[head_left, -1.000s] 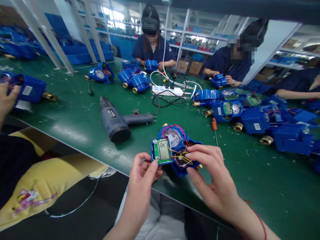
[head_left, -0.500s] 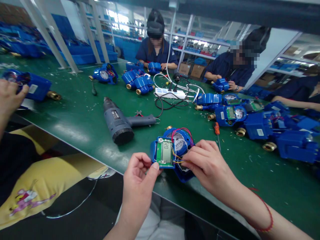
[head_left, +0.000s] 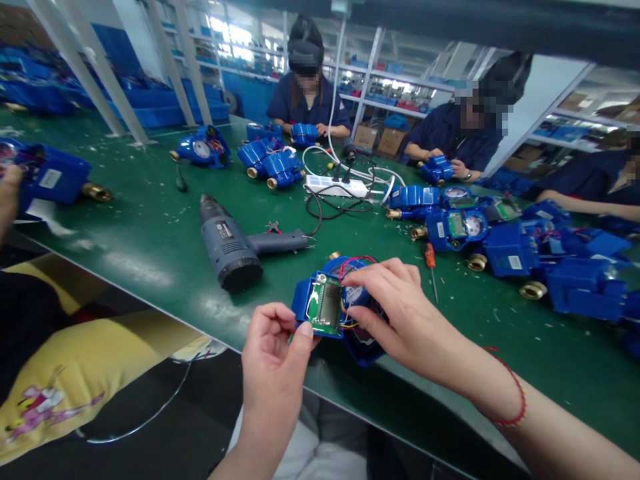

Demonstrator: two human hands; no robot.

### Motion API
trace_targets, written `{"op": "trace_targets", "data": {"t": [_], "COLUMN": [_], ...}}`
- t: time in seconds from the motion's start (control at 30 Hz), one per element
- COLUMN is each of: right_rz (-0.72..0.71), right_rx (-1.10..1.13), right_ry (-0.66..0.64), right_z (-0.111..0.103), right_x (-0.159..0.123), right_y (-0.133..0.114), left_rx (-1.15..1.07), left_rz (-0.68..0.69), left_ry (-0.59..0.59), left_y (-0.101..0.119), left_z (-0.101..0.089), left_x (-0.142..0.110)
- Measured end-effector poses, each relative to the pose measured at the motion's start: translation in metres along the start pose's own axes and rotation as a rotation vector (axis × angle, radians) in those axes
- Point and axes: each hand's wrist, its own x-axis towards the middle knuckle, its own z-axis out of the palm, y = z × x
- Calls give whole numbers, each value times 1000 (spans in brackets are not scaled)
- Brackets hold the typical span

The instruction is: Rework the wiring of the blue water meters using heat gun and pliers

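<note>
My left hand [head_left: 280, 353] pinches the lower left edge of a display module [head_left: 327, 307], a blue housing with a green circuit board and a grey LCD. The LCD shows no readable digits. Behind and to the right of the module lies a blue water meter [head_left: 367, 353] with a round dial, partly hidden by my right hand. Red, white and yellow wires [head_left: 349, 325] run between module and meter. My right hand [head_left: 400, 300] hovers over the meter, thumb and forefinger apart, with the fingertips at the module's right edge beside the wires.
A grey heat gun [head_left: 230, 247] lies to the left on the green table [head_left: 150, 267]. An orange screwdriver [head_left: 430, 257] lies to the right, near several blue meters [head_left: 510, 250]. Further back are a white power strip [head_left: 336, 186] and cables. Co-workers [head_left: 310, 100] sit across the table.
My right hand has let go of the yellow wires and shifted up and left to the module's edge, its fingers spreading. The LCD digits have gone, leaving the screen darker.
</note>
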Motion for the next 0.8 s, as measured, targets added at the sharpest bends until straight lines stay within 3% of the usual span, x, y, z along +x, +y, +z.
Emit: {"op": "trace_targets", "data": {"t": [0.13, 0.3, 0.37, 0.5, 0.63, 0.8], "right_rz": [-57, -108, -77, 30, 207, 261], "right_rx": [-46, 60, 123, 254, 223, 201], "right_ry": [67, 167, 156, 106, 73, -25], "right_z": [8, 16, 16, 10, 0, -16], "right_x": [-5, -16, -18, -22, -28, -35], "right_y": [4, 1, -1, -5, -6, -6], "left_rx": [-189, -528, -587, -523, -357, -291], "left_rz": [-125, -618, -696, -571, -420, -302], "left_ry": [48, -23, -20, -66, -34, -30], "left_y": [1, 0, 0, 0, 0, 1], "left_z": [7, 16, 18, 21, 27, 32], "left_x": [-3, -17, -22, -26, -24, -25]}}
